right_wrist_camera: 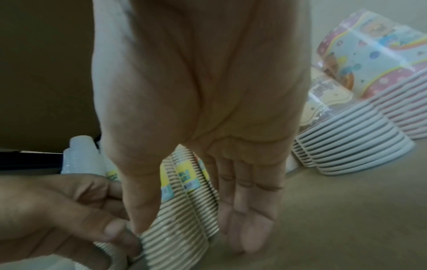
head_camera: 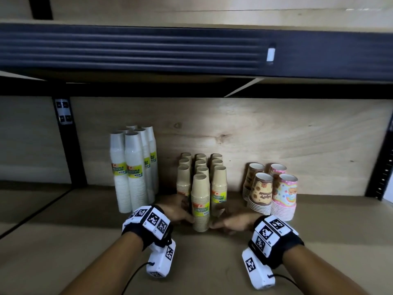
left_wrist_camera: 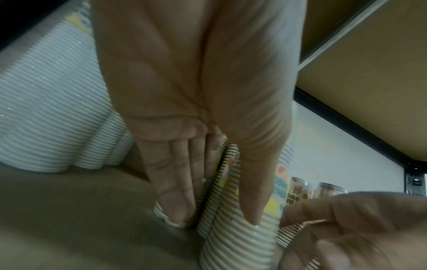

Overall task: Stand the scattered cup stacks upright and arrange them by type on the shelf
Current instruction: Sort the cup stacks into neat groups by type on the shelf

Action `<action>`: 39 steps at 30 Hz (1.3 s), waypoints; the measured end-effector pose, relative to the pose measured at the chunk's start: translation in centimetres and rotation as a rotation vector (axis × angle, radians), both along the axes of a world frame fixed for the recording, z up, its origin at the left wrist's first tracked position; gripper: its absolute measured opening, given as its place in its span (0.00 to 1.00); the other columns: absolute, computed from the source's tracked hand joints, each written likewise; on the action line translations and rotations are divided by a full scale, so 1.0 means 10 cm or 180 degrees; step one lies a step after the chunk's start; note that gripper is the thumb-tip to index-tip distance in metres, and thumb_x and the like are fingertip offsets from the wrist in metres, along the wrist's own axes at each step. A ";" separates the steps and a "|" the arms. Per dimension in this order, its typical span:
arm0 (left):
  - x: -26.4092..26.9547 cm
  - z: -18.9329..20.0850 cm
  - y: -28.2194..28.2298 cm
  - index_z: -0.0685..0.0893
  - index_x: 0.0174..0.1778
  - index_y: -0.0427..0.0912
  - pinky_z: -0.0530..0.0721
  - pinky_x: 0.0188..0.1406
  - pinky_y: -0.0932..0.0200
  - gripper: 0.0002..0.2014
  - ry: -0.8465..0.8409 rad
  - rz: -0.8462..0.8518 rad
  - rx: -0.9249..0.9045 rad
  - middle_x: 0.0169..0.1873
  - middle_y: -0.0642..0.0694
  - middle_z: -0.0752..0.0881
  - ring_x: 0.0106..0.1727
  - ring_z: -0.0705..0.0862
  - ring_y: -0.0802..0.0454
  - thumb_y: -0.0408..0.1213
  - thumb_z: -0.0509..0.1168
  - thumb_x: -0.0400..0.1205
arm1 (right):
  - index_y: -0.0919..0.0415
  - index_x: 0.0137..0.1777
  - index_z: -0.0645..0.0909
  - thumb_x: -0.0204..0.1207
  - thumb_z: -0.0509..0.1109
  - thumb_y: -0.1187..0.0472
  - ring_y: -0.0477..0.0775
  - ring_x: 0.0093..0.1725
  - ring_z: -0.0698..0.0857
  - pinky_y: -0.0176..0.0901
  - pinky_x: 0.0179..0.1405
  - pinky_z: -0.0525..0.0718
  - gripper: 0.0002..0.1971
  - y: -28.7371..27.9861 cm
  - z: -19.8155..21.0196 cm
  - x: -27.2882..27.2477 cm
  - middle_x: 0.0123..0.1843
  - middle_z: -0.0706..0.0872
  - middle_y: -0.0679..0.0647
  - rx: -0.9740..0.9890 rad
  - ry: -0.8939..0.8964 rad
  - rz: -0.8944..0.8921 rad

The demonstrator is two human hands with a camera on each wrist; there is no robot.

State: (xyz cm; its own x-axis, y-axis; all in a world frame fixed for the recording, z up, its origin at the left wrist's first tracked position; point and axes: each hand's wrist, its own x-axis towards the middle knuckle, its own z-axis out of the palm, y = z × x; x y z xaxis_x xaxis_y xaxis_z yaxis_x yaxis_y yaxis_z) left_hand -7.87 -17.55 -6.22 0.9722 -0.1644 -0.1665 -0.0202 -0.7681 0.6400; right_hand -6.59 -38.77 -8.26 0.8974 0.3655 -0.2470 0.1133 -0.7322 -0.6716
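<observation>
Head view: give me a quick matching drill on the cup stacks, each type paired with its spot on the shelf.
Things:
1. white cup stacks
2. tan cup stacks
3. brown-patterned cup stacks
4. pink rainbow cup stacks

Places:
A. far right of the row
B. centre, front stack between both hands
C. far left, the tallest
D. just left of the pink ones

Pairs: 1-C, 2-B, 3-D, 4-A

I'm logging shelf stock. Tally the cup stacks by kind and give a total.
White stacks: 6 (rear ones overlap, so roughly)
Tan stacks: 10
Brown printed stacks: 2
Pink printed stacks: 2
Total: 20
</observation>
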 end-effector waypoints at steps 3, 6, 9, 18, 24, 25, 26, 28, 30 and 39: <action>0.08 -0.09 -0.01 0.86 0.51 0.58 0.89 0.54 0.51 0.33 -0.0116 0.0001 0.0131 0.47 0.58 0.91 0.50 0.89 0.56 0.59 0.77 0.48 | 0.54 0.73 0.74 0.79 0.71 0.52 0.50 0.60 0.78 0.47 0.57 0.84 0.24 0.09 -0.05 0.00 0.68 0.81 0.55 -0.0110 0.0275 0.0174; -0.09 0.01 -0.14 0.85 0.58 0.54 0.87 0.45 0.67 0.27 -0.0196 0.0012 0.0265 0.55 0.54 0.89 0.50 0.87 0.57 0.48 0.80 0.62 | 0.46 0.56 0.79 0.80 0.69 0.53 0.47 0.55 0.78 0.37 0.48 0.81 0.06 0.15 -0.11 0.03 0.56 0.83 0.45 -0.0060 0.0283 0.0251; -0.12 0.02 -0.22 0.79 0.68 0.43 0.71 0.25 0.85 0.25 -0.0322 0.0029 0.0444 0.62 0.48 0.85 0.53 0.82 0.58 0.37 0.75 0.75 | 0.40 0.51 0.75 0.75 0.75 0.54 0.39 0.45 0.80 0.31 0.37 0.82 0.12 0.14 -0.04 -0.01 0.45 0.82 0.39 0.0118 -0.0016 0.0346; -0.15 0.03 -0.23 0.76 0.72 0.46 0.69 0.33 0.80 0.27 -0.0451 0.0109 0.0444 0.65 0.51 0.84 0.63 0.82 0.55 0.41 0.74 0.76 | 0.42 0.67 0.72 0.70 0.78 0.51 0.40 0.42 0.82 0.41 0.35 0.85 0.27 0.15 0.02 0.01 0.41 0.82 0.37 0.0139 -0.0230 0.0516; -0.02 -0.07 -0.17 0.77 0.71 0.42 0.77 0.30 0.83 0.27 -0.0220 -0.0014 0.0088 0.63 0.48 0.85 0.52 0.82 0.59 0.33 0.74 0.75 | 0.48 0.70 0.73 0.72 0.77 0.53 0.48 0.46 0.85 0.43 0.40 0.87 0.26 0.14 0.04 0.02 0.45 0.86 0.42 0.0085 -0.0174 0.0502; 0.01 -0.10 -0.16 0.77 0.71 0.42 0.83 0.39 0.78 0.28 -0.0153 -0.0025 -0.0009 0.63 0.47 0.86 0.55 0.83 0.57 0.31 0.74 0.74 | 0.49 0.70 0.74 0.72 0.77 0.53 0.48 0.45 0.85 0.44 0.40 0.87 0.26 0.13 0.04 0.03 0.46 0.87 0.46 0.0064 -0.0148 0.0498; 0.02 -0.12 -0.15 0.76 0.72 0.41 0.87 0.47 0.69 0.29 -0.0118 -0.0022 -0.0118 0.63 0.46 0.86 0.57 0.84 0.55 0.29 0.75 0.74 | 0.49 0.70 0.73 0.72 0.77 0.52 0.48 0.44 0.85 0.44 0.41 0.87 0.27 0.12 0.03 0.05 0.48 0.88 0.50 0.0060 -0.0111 0.0477; 0.02 -0.13 -0.14 0.76 0.72 0.40 0.87 0.46 0.67 0.29 -0.0087 -0.0036 -0.0205 0.62 0.46 0.86 0.57 0.84 0.54 0.27 0.74 0.74 | 0.50 0.71 0.73 0.73 0.76 0.53 0.49 0.42 0.85 0.42 0.39 0.86 0.27 0.10 0.02 0.08 0.48 0.87 0.54 0.0047 -0.0094 0.0459; 0.00 -0.11 -0.14 0.76 0.72 0.41 0.81 0.35 0.78 0.28 -0.0084 -0.0099 -0.0216 0.63 0.46 0.85 0.54 0.82 0.57 0.28 0.74 0.75 | 0.50 0.71 0.73 0.75 0.75 0.53 0.48 0.40 0.84 0.40 0.36 0.85 0.26 0.08 0.02 0.10 0.46 0.86 0.53 0.0059 -0.0119 0.0464; 0.04 -0.09 -0.11 0.76 0.70 0.37 0.87 0.43 0.70 0.27 -0.0063 -0.0095 -0.0388 0.60 0.41 0.86 0.55 0.85 0.51 0.28 0.75 0.74 | 0.54 0.69 0.76 0.74 0.76 0.56 0.49 0.38 0.85 0.46 0.39 0.86 0.24 0.06 -0.03 0.13 0.43 0.88 0.54 0.0180 -0.0204 0.0462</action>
